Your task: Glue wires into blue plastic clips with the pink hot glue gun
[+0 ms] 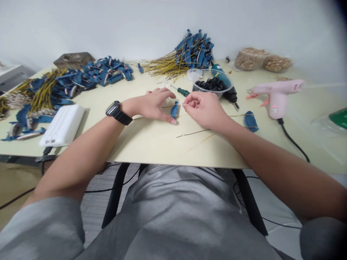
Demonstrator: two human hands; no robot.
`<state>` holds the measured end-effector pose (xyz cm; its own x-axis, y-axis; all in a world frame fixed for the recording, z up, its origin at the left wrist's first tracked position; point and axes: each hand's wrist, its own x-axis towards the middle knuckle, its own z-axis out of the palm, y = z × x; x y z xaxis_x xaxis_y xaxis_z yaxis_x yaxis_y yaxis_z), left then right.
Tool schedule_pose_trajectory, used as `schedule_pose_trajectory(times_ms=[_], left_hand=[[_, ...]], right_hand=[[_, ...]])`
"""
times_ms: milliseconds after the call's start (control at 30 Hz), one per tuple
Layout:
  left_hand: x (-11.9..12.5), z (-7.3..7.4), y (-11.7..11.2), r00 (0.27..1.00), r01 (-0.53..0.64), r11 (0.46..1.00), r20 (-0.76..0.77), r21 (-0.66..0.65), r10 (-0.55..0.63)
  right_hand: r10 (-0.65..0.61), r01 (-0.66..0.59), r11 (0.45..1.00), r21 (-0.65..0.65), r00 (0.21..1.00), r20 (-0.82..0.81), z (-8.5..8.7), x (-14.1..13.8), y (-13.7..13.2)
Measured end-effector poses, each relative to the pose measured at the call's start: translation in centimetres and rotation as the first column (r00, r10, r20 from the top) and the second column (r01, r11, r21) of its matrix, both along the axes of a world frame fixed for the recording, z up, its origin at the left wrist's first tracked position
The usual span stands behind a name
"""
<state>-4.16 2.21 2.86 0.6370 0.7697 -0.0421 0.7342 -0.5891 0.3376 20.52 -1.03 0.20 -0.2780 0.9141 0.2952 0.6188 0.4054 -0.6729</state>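
My left hand point(155, 105) lies low over the table, thumb and fingers spread apart around a small blue piece point(175, 110) with thin wires on it. The hand does not close on the piece. Just right of it, my right hand point(204, 108) is closed in a pinch; a tiny bit shows at the fingertips, too small to name. A second blue piece point(251, 121) with wires lies beyond my right wrist. Below that hand, a dark wire point(193, 133) and a yellow wire rest on the table. A green-handled screwdriver point(183, 91) lies just behind my fingertips.
A clear tub point(213, 85) of black parts stands behind my right hand, near a dark power tool point(231, 96). To the right is a pink glue gun point(276, 94). Heaps of blue pieces point(193, 50) with yellow wires lie behind; a white power bank point(63, 125) sits left.
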Motion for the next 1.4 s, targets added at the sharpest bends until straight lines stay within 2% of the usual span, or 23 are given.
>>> schedule_pose_trajectory(times_ms=[200,533,867,1100,1400], left_hand=[[0.5,-0.2,-0.2,1.0,-0.022,0.999,-0.023,-0.027,0.021],[0.4,-0.9,0.3,0.999,-0.009,1.0,0.035,-0.019,0.009],[0.1,-1.7,1.1,0.988,0.084,0.996,0.129,0.02,-0.086],[0.3,-1.5,0.8,0.979,0.112,0.993,0.169,0.041,-0.117],[0.4,-1.2,0.3,0.982,0.105,0.993,0.149,0.053,-0.112]], right_hand=[[-0.006,0.006,1.0,0.004,1.0,-0.002,0.0,0.1,0.1],[-0.01,0.009,0.999,0.037,1.0,0.014,-0.1,0.2,0.3],[-0.038,0.036,0.998,0.044,0.998,0.048,-0.2,0.3,0.7],[-0.039,0.036,0.998,0.057,0.998,0.056,-0.4,0.5,0.9],[-0.03,0.028,0.998,0.047,0.999,0.038,-0.6,0.4,1.0]])
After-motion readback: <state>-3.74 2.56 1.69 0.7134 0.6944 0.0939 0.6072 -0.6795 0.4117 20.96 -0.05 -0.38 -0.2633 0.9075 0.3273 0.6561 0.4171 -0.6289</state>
